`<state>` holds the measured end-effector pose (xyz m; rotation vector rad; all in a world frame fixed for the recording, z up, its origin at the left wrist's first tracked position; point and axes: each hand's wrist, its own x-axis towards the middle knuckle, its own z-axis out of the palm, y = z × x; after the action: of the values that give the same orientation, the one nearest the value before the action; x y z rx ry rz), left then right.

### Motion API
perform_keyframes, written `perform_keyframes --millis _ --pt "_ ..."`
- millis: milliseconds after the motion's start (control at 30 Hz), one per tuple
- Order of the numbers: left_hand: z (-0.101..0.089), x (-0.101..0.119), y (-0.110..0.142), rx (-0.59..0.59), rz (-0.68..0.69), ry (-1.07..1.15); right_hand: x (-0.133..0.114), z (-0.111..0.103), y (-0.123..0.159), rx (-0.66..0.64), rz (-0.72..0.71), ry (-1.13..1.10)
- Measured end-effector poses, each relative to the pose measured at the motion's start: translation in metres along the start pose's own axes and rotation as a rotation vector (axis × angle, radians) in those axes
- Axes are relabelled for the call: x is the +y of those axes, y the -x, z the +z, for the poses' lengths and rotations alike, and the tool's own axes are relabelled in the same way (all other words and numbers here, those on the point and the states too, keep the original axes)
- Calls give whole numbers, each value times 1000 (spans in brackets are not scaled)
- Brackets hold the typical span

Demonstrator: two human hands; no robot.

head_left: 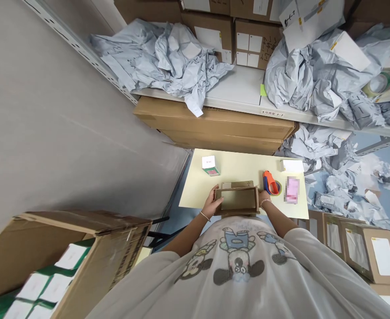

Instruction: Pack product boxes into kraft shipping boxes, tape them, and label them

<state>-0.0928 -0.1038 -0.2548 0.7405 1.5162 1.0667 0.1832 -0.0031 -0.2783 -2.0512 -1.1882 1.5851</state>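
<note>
Both hands are gripping an open cardboard box (237,200) on the pale yellow table (195,190). My left grip (213,201) is curling over the box's left wall, and my right grip (264,196) is pressing against its right wall, partly hidden behind it. Each grip is holding the box rather than standing wide. The box is sitting near the table's near edge. An orange-and-blue tape dispenser (270,183) is lying just beside my right grip, with a blurred pink packet (292,189) beside it. A small white carton (210,165) is standing toward the far edge, while crumpled grey mailers (161,57) are heaping on the shelf (234,86) ahead.
</note>
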Motion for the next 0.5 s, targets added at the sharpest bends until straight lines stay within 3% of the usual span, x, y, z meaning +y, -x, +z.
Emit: perform_keyframes --millis 133,233,333,433,500 --pt "5 -6 -15 125 -55 40 -1 -18 17 72 -27 101" --pt "16 -5 -29 172 -25 93 0 -31 35 -113 -112 -3" --pt "24 2 -42 110 -46 221 -1 -36 44 -238 -159 -78" --pt "22 8 -53 -13 -83 335 -8 -33 40 -136 -238 6" --pt "18 8 -57 -56 -21 282 -12 -27 33 -63 -282 53"
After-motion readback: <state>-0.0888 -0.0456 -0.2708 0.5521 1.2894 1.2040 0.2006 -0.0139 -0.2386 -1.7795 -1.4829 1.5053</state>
